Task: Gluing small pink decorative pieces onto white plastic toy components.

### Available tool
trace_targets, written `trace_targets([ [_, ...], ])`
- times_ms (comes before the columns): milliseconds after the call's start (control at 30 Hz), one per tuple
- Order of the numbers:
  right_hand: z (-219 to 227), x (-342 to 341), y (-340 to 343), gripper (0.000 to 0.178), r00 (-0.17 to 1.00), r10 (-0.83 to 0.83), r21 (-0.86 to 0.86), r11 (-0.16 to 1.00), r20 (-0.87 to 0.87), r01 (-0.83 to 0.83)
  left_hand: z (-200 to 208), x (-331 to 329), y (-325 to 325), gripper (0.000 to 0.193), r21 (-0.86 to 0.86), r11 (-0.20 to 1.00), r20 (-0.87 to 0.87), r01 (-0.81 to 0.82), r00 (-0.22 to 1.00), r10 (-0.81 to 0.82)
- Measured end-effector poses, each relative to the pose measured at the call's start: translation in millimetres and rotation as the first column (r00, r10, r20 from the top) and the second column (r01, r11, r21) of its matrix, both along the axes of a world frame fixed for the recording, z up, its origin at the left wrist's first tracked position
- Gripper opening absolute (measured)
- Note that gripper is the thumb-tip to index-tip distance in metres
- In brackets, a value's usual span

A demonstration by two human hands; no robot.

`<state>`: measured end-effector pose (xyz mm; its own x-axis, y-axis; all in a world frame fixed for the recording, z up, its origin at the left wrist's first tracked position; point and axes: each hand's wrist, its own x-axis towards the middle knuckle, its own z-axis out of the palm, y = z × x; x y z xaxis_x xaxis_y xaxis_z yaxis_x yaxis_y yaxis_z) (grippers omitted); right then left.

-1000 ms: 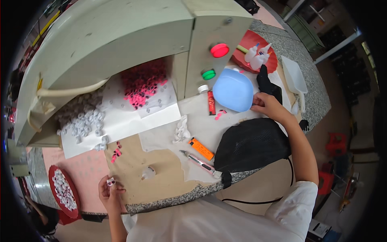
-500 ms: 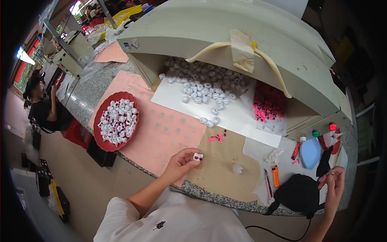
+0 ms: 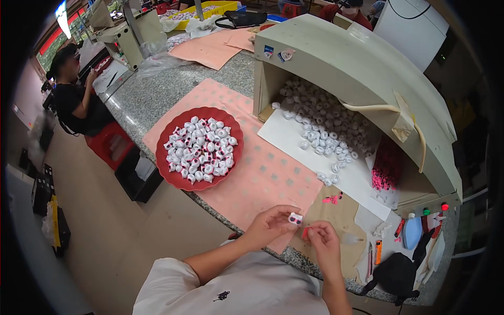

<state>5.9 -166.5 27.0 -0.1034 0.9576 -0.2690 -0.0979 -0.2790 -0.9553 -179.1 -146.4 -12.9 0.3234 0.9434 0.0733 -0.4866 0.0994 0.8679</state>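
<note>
Between the thumb and fingers of my left hand [image 3: 272, 224] is a small white cat-head-shaped piece [image 3: 295, 218] with dark, pink-rimmed glasses on its front. Close beside it, my right hand [image 3: 324, 239] pinches a small red piece [image 3: 306, 233], perhaps cloth or a pad; its kind cannot be made out. Both hands are above the table's front edge. To the left, a red scalloped bowl [image 3: 237, 153] holds many similar white pieces with pink glasses. A few loose pink pieces [image 3: 332, 199] lie on brown paper beyond my right hand.
A beige hooded box [image 3: 336, 47] shelters a heap of plain white pieces [image 3: 328, 118] and a pile of pink ones [image 3: 384, 176]. At right lie a small clear bottle [image 3: 350, 239], an orange lighter [image 3: 378, 252] and a black bag [image 3: 396, 273]. A person [image 3: 73, 97] sits far left.
My right hand has come from the far right to beside my left hand, now with the red piece. The view has turned left; my left hand still holds the white piece.
</note>
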Motion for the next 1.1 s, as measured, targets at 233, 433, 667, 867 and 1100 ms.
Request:
trace_targets([
  [233,51,33,21,0.017,0.953,0.156,0.205,0.956,0.26,-0.212,-39,-24,40,0.034,0.07,0.917,-0.334,-0.392,0.857,0.392],
  [433,94,315,35,0.02,0.437,-0.703,0.58,0.711,0.562,0.398,-54,11,53,0.036,0.126,0.933,-0.387,-0.338,0.849,0.359],
  [667,34,420,15,0.035,0.031,-0.565,0.533,0.795,0.825,0.291,-15,-26,44,0.031,0.108,0.937,-0.367,-0.332,0.863,0.348],
  [867,232,30,1,0.027,0.66,0.267,0.117,0.871,0.703,-0.477,11,-112,16,0.032,0.135,0.968,-0.411,-0.212,0.877,0.25],
  [1100,166,-333,150,0.027,0.52,0.403,0.386,0.368,0.753,-0.846,9,-206,4,0.032,0.232,0.957,-0.445,-0.172,0.856,0.262],
])
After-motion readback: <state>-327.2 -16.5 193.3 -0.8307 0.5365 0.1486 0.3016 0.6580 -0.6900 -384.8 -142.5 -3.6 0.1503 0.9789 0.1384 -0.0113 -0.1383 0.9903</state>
